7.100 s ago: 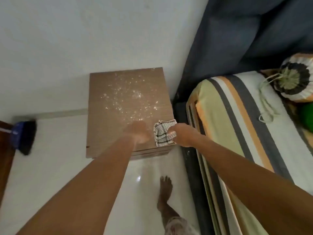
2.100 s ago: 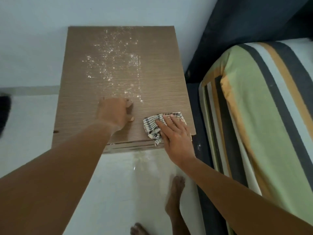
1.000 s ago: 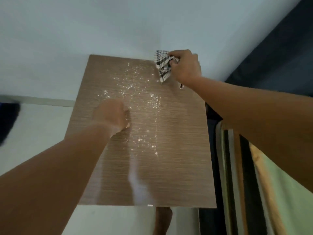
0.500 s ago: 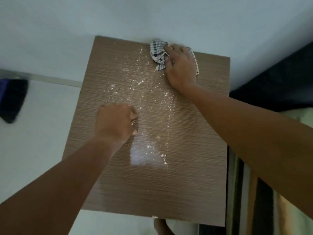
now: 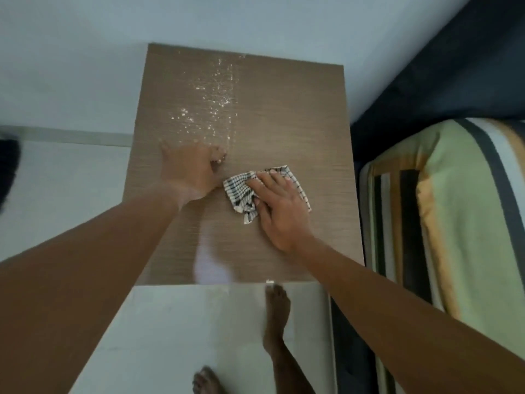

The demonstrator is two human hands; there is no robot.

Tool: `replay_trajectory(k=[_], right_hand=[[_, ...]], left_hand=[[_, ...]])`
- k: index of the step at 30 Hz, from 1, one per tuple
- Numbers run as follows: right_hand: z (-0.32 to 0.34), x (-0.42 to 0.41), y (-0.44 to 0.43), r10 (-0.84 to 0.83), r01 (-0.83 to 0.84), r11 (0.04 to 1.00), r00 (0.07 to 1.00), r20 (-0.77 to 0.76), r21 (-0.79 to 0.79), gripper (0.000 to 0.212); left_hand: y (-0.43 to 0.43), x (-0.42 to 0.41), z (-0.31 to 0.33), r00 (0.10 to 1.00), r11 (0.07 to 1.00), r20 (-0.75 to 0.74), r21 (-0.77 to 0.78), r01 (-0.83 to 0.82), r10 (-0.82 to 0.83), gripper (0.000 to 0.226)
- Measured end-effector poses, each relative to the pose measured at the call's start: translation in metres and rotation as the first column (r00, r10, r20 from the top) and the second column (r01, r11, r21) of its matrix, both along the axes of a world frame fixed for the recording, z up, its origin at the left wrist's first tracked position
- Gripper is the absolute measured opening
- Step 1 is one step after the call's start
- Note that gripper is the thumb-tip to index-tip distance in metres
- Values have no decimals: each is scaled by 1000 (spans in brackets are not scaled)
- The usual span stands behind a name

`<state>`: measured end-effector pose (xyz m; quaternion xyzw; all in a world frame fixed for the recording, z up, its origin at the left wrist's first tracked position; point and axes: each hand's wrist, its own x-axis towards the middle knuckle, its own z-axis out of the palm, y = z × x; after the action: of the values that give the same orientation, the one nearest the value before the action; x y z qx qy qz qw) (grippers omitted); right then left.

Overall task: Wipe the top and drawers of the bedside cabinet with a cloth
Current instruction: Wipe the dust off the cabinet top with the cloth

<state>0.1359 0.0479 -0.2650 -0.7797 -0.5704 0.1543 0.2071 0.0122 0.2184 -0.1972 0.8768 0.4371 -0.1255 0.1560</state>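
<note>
The brown wood-grain top of the bedside cabinet (image 5: 298, 115) fills the middle of the view, seen from above; its drawers are hidden. White powdery specks (image 5: 211, 89) cover the left-centre of the top, ending in a straight line where the right side looks clean. My right hand (image 5: 279, 211) lies flat on a black-and-white checked cloth (image 5: 240, 191), pressing it onto the top near the middle. My left hand (image 5: 189, 167) rests on the top just left of the cloth, fingers curled, at the lower edge of the specks.
A bed with a striped green, orange and grey cover (image 5: 454, 223) stands close on the right, a dark curtain (image 5: 454, 61) behind it. The white wall (image 5: 85, 52) runs along the back. My bare feet (image 5: 274, 317) stand on the pale floor in front. A dark object (image 5: 7, 166) sits far left.
My right hand has dragged the cloth from the back edge of the top toward the front middle, clearing a strip of specks. My left hand stayed in place.
</note>
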Motion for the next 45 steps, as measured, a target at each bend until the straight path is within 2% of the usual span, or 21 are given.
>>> replay_trajectory(k=[3, 6, 11, 15, 18, 21, 26, 28, 30, 34, 37, 40, 43, 45], right_hand=[[-3, -30, -47, -44, 44, 999, 999, 15, 23, 40], [1, -66, -88, -77, 77, 997, 997, -9, 27, 40], [9, -112, -137, -105, 103, 988, 994, 13, 115, 36], [16, -116, -135, -105, 92, 982, 992, 69, 165, 38], [19, -123, -136, -84, 70, 987, 992, 95, 145, 42], [15, -134, -152, -39, 25, 991, 994, 106, 131, 42], [24, -146, -157, -17, 13, 991, 999, 27, 131, 43], [37, -145, -145, -56, 60, 986, 998, -26, 154, 42], [51, -136, -123, -165, 182, 972, 979, -117, 151, 42], [68, -95, -57, -374, 404, 911, 892, -253, 79, 40], [77, -57, 7, -371, 411, 909, 873, -315, 66, 43], [86, -18, 78, -318, 362, 927, 897, -308, 95, 42], [92, 26, 151, -331, 374, 915, 910, -251, 148, 42], [90, 55, 193, -352, 389, 905, 912, -210, 173, 44]], left_hand=[[-31, -27, -3, 997, 996, 37, 67, 61, -64, 53], [-54, -56, -7, 998, 996, 40, 73, 49, -52, 56], [-74, -72, -6, 1000, 1000, -20, -7, 13, -13, 56], [-62, -61, -5, 993, 1000, -119, -31, -1, -3, 61], [-59, -61, -13, 986, 999, -165, -37, -31, 25, 68], [-66, -63, -19, 990, 998, -136, -35, -52, 47, 65], [-71, -67, -14, 995, 996, -67, -50, -77, 74, 56], [-74, -72, -16, 998, 999, -57, -25, -42, 41, 50], [-77, -76, -16, 999, 1000, -51, 1, -4, 4, 44], [-63, -72, -9, 996, 997, -45, -32, 74, -75, 35], [-36, -70, -3, 995, 1000, 102, -2, 10, -10, 23], [-4, -68, 5, 994, 996, 99, 74, -42, 35, 17], [28, -61, 8, 993, 993, 40, -10, -115, 115, 38], [40, -55, 4, 981, 979, 20, -67, -192, 194, 43]])
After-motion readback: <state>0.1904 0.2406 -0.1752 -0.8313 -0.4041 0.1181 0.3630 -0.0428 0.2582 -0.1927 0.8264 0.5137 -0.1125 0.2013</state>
